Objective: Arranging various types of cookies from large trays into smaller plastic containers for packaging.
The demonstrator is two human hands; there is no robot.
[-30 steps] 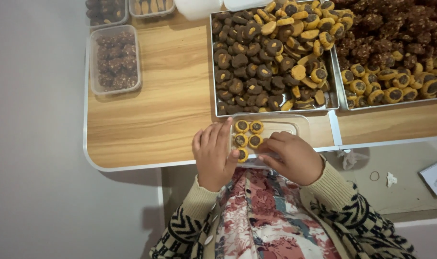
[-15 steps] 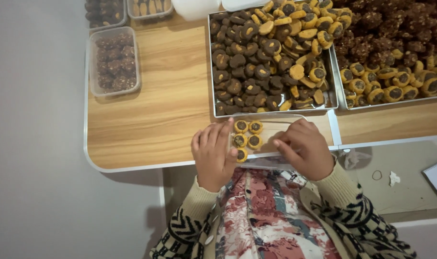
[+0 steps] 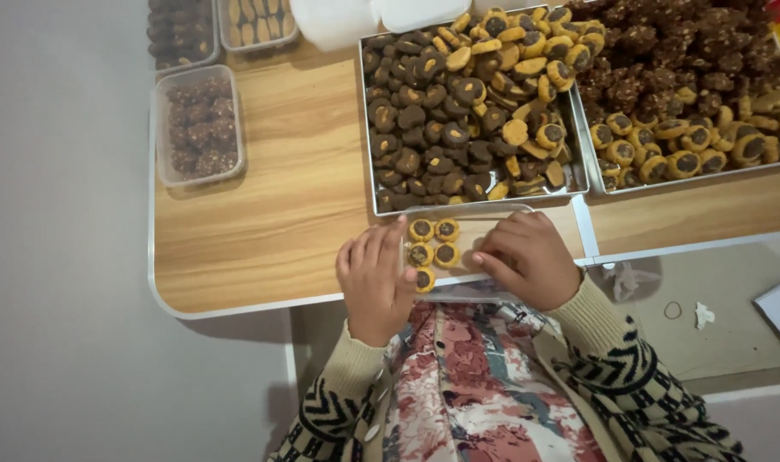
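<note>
Head view: left hand (image 3: 375, 278) lies flat, fingers together, fingertips touching the round cookies (image 3: 433, 242) in a clear plastic container (image 3: 493, 224) at the wooden table's (image 3: 270, 214) near edge. Right hand (image 3: 531, 259) curls loosely over the container's other end. Behind stands a metal tray (image 3: 578, 175) of cookies.

Bare desk (image 3: 270, 214) lies open to the left of the left hand (image 3: 375, 282), as far as the lidded clear tub of dark cookies (image 3: 199, 126) well beyond it. Straight ahead of both hands, a metal tray (image 3: 375, 184) heaped with cookies blocks the way, touching the clear container (image 3: 484, 224) between them. Ahead and right of the right hand (image 3: 527, 258), a second tray (image 3: 597, 171) walls off that side.
</note>
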